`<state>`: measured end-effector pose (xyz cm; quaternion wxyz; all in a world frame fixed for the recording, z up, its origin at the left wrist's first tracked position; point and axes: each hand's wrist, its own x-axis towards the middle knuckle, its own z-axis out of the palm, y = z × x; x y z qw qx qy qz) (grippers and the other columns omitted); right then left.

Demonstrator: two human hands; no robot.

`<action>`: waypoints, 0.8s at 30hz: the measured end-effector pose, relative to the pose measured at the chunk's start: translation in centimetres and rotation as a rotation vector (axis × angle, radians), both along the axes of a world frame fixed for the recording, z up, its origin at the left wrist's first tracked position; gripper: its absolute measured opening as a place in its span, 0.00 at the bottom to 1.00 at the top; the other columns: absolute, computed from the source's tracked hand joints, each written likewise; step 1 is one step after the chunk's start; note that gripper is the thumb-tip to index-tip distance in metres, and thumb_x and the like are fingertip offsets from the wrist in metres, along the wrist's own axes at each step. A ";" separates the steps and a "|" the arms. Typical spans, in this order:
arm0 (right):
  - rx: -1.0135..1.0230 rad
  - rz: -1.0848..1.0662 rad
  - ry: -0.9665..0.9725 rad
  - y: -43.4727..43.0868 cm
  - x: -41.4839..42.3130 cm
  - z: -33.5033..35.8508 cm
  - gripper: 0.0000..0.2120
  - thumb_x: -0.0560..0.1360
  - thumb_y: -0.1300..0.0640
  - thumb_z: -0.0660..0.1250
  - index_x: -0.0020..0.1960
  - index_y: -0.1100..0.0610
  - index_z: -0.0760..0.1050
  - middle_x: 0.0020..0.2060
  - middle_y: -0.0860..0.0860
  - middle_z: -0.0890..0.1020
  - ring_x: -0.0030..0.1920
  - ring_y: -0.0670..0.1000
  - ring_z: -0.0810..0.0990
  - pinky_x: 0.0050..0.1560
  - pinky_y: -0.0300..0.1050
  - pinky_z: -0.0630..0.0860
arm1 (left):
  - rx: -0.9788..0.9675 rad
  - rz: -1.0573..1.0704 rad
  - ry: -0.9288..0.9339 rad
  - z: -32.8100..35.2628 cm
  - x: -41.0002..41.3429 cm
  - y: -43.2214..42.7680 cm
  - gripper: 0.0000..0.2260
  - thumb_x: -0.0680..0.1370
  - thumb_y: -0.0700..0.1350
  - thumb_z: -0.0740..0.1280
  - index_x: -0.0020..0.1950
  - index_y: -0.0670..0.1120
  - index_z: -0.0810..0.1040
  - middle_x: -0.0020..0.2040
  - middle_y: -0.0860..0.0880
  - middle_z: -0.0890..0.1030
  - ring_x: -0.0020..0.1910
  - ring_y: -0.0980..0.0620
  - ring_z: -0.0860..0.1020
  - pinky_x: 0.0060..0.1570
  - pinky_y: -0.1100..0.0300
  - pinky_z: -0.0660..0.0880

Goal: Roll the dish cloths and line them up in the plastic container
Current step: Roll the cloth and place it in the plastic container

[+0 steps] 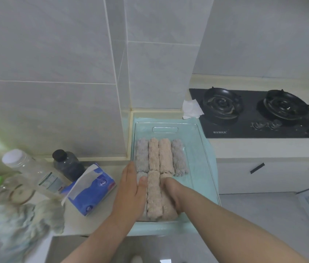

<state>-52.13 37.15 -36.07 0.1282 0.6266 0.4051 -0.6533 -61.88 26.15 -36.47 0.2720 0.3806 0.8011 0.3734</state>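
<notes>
Now both hands are down in the near end of the plastic container (194, 126), which sits on a teal mat (207, 168). The left hand (131, 190) is flat with straight fingers, its thumb side laid against a grey roll (141, 175) that is mostly hidden under it. Just to the right of that hand lies the middle pink roll (153, 194), uncovered and touching the rolls on either side. The right hand (172, 190) is cupped over the right pink roll (169, 210), knuckles bent down over its far end and fingertips out of sight, so it grips the roll from above. Just beyond both hands' fingertips, the far row (159, 155) of four rolls lies side by side: grey, pink, pink, grey, their near ends meeting the near row.

Left of the left hand, on the counter, a blue tissue pack (91, 190) leans, with a dark bottle (67, 164) and a clear bottle (34, 171) beyond it. Well beyond the right hand, to its right, is a black gas hob (254, 114), with a crumpled white paper (191, 109) at its left edge.
</notes>
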 end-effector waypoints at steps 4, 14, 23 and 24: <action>0.008 -0.049 -0.067 0.3 0.9 0.2 0.20 0.75 0.44 0.57 0.45 0.60 0.75 0.42 0.55 0.81 0.39 0.54 0.79 0.42 0.44 0.76 | 0.010 -0.004 0.009 0.0 0.0 0.0 0.26 0.82 0.54 0.50 0.78 0.51 0.50 0.78 0.53 0.55 0.76 0.55 0.54 0.75 0.56 0.54; 0.155 0.025 -0.070 0.8 1.7 1.5 0.27 0.80 0.49 0.53 0.75 0.59 0.57 0.71 0.60 0.67 0.66 0.60 0.69 0.55 0.52 0.68 | 0.039 -0.025 -0.046 1.0 -0.3 0.0 0.22 0.81 0.53 0.52 0.75 0.53 0.56 0.72 0.54 0.62 0.69 0.56 0.64 0.71 0.52 0.65; 0.535 -0.001 0.123 2.9 4.0 5.9 0.22 0.75 0.59 0.61 0.66 0.69 0.67 0.63 0.66 0.73 0.63 0.66 0.73 0.67 0.63 0.67 | 0.245 0.067 0.013 6.1 -2.3 3.5 0.14 0.83 0.45 0.54 0.66 0.44 0.70 0.59 0.53 0.69 0.58 0.57 0.66 0.59 0.63 0.60; 0.579 -0.017 0.153 3.1 4.3 6.9 0.22 0.75 0.60 0.61 0.65 0.70 0.67 0.59 0.67 0.75 0.58 0.65 0.76 0.67 0.65 0.66 | 0.266 0.094 0.015 6.7 -2.4 3.8 0.15 0.83 0.46 0.53 0.67 0.43 0.70 0.61 0.52 0.70 0.60 0.56 0.67 0.60 0.62 0.61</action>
